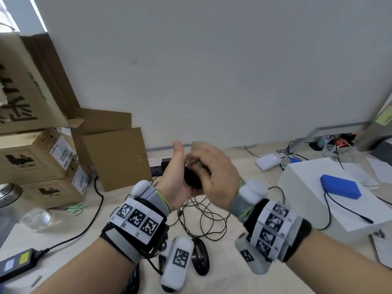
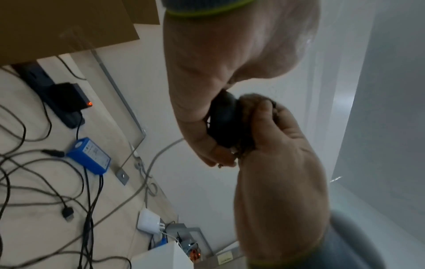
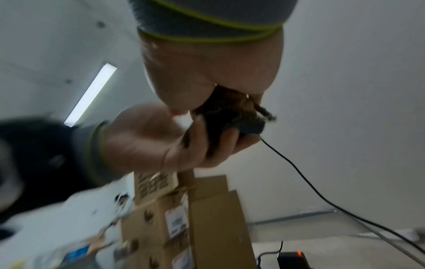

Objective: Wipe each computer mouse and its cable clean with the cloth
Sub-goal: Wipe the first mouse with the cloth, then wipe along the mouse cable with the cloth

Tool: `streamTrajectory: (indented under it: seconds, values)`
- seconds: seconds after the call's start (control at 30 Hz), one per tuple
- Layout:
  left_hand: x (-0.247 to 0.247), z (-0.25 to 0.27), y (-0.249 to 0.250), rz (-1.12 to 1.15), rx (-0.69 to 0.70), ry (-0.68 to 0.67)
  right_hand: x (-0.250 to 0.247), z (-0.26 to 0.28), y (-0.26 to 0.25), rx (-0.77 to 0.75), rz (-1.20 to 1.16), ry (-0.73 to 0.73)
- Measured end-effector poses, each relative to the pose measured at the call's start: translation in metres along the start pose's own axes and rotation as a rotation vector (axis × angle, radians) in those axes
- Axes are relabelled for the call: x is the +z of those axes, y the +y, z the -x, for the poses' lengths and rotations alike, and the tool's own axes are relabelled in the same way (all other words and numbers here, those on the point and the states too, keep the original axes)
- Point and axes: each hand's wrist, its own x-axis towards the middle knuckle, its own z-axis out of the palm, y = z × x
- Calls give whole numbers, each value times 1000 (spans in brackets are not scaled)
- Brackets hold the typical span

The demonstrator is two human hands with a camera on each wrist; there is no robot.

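I see a small black mouse (image 1: 192,177), smooth and rounded, held up in the air above the middle of the tabletop (image 1: 244,166), between my two hands. My left hand (image 1: 177,177) cups it from below and from the left: in the right wrist view the fingers (image 3: 226,138) curl up round the mouse's underside. My right hand (image 1: 216,177) lies over its top and presses a crumpled brown cloth (image 2: 250,109) against the shell, fingers bent round the cloth; the left wrist view shows the cloth bunched between that hand and the mouse, a mottled, rough-looking brown. The mouse's thin black cable (image 3: 299,174) leaves its front end and hangs down toward the tabletop, where a loose tangle of black cable (image 1: 203,215) lies below the hands; I cannot tell which loops belong to this mouse.

A second black mouse (image 1: 200,256) lies flat on the tabletop near the front edge, between my wrists. At the left edge stand stacked cardboard boxes (image 1: 40,158), with green scissors (image 1: 77,207) and a clear glass jar (image 1: 10,196) in front of them, and a black power adapter (image 1: 14,264) at the front left corner. To the right a white box (image 1: 314,187) carries a blue block (image 1: 340,188), and a white charger (image 1: 268,161) sits near the back edge by the wall.
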Motion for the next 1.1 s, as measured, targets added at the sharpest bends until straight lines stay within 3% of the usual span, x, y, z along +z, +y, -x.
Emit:
streamTrajectory:
  seconds: [0.1,0.17,0.27,0.43,0.53,0.63,0.73,0.8,0.9,1.1]
  values:
    - [-2,0,-1,51,21,2,8,13,4,-195,55,-87]
    - [-5,-1,-7,-110,42,27,1,7,9,-134,30,-61]
    - [-7,-1,-12,-318,100,26,-9,-6,16,138,-79,74]
    - [-21,3,-9,-600,214,-1,-17,-4,54,719,-226,168]
    - [-33,0,-10,-739,302,69,-27,6,59,1004,-616,407]
    - [-40,-3,-16,-877,425,94,-32,14,52,1172,-1241,518]
    - [-40,-3,-22,-952,494,59,-24,22,43,1164,-1422,431]
    - [-37,-6,-24,-975,495,-8,-16,26,35,1078,-1381,313]
    - [-38,-8,-25,-1052,500,-70,-11,28,27,1079,-1305,178]
    - [-35,-10,-27,-1135,426,-150,-5,27,31,1052,-802,336]
